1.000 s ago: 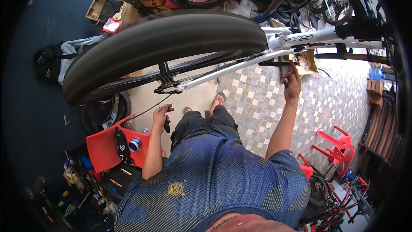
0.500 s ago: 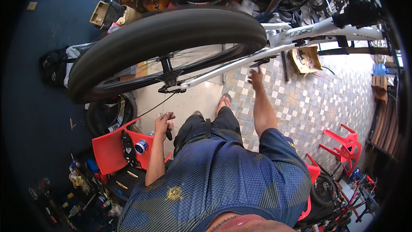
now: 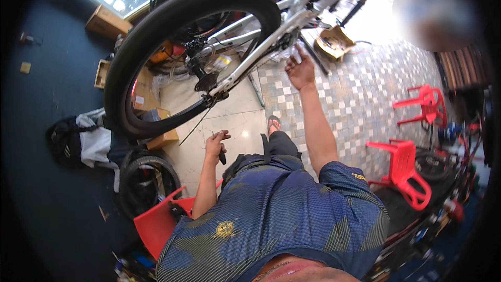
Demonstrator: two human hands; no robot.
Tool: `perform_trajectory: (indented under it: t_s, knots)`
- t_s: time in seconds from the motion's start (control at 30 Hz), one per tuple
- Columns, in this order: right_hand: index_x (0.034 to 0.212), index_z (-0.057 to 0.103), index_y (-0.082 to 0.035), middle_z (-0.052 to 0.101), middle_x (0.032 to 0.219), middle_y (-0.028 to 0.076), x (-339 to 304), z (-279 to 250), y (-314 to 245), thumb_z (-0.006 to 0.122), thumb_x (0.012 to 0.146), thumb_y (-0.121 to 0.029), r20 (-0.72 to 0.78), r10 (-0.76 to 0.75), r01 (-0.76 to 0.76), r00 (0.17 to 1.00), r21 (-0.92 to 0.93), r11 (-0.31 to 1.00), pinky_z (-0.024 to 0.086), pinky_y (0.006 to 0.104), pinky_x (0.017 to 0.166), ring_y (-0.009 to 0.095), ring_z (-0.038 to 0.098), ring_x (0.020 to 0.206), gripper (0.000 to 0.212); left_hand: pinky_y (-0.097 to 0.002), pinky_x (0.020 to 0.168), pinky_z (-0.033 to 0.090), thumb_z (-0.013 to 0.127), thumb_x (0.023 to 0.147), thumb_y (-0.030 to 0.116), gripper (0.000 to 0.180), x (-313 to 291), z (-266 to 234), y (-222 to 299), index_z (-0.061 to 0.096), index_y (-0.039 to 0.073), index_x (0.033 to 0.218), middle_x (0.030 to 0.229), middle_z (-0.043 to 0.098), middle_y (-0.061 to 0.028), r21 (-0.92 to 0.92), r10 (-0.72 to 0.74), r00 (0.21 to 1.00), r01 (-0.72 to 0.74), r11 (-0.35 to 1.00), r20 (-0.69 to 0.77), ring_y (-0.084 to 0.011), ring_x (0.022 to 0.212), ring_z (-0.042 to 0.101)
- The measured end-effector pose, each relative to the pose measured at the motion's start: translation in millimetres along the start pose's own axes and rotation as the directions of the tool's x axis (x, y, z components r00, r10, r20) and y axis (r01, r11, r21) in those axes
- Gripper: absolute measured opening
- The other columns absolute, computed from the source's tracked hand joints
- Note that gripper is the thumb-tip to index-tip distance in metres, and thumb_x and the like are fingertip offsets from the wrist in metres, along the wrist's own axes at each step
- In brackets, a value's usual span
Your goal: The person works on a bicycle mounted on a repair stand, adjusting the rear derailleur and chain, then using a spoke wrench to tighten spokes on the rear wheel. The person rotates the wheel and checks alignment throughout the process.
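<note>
A white bicycle (image 3: 246,67) hangs raised in front of me, its rear wheel (image 3: 116,81) toward my left. The spokes are not visible inside the rim. A cassette (image 3: 207,81) sits at the hub, and a thin dark cable (image 3: 194,128) sticks out below the rear axle. My right hand (image 3: 301,73) is raised just below the crank area, fingers apart and slightly bent, with nothing seen in it. Lower down and left, my left hand (image 3: 214,146) is closed around a dark-handled tool (image 3: 223,157); its working end cannot be made out.
Red plastic chairs (image 3: 404,172) stand to the right, and another red chair (image 3: 156,227) is close at my left. Loose tyres (image 3: 148,177) and a bag (image 3: 68,143) rest by the dark wall. An open cardboard box (image 3: 334,43) lies beyond the crank. A blurred round patch covers the upper right.
My view has turned, so the bicycle appears more tilted and further left. My right hand has come off the crank area and its fingers have spread. The left hand keeps the tool.
</note>
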State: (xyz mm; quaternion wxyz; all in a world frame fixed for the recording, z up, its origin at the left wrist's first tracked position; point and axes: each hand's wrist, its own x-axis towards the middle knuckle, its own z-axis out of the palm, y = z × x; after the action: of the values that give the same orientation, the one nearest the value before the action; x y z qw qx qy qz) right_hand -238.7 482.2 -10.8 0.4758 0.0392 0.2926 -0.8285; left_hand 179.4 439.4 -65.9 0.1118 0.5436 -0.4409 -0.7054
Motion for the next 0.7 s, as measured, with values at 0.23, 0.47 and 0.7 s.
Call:
perform_trajectory:
  t_s: [0.23,0.47,0.7]
  knots:
    - [0.135,0.056,-0.019,0.052,0.095,0.000,-195.2,-39.4,12.8,0.057,0.091,-0.041,-0.038,-0.225,0.223,0.974,-0.051,0.974,0.043,0.0301,0.067,0.014,0.050,0.077,0.049,-0.0229,0.048,0.044,0.054,0.100,0.029,0.033,-35.4,-6.3,-39.3,0.065,0.002,0.114,0.101,0.070,-0.0106,0.111,-0.072,0.941,0.038,0.993,0.330,-0.0075,0.048,0.042]
    - [0.132,0.057,-0.010,0.056,0.092,0.000,-387.6,-109.0,138.2,0.053,0.098,-0.038,-0.299,-0.128,0.051,0.946,-0.252,0.966,0.046,0.0242,0.058,0.010,0.055,0.074,0.044,-0.0243,0.053,0.047,0.049,0.102,0.032,0.035,-97.7,73.7,-25.7,0.065,0.001,0.109,0.098,0.069,-0.0123,0.134,-0.075,0.760,-0.016,0.991,0.645,-0.0092,0.055,0.048]
    - [0.120,0.062,-0.006,0.067,0.098,0.003,-526.7,-99.3,193.0,0.059,0.096,-0.047,-0.312,-0.234,0.036,0.921,-0.530,0.847,0.050,0.0266,0.067,0.013,0.064,0.086,0.047,-0.0243,0.059,0.048,0.047,0.104,0.034,0.037,-204.9,171.6,-70.5,0.063,0.001,0.108,0.095,0.068,-0.0112,0.177,-0.160,0.426,-0.001,0.984,0.890,-0.0115,0.063,0.055]
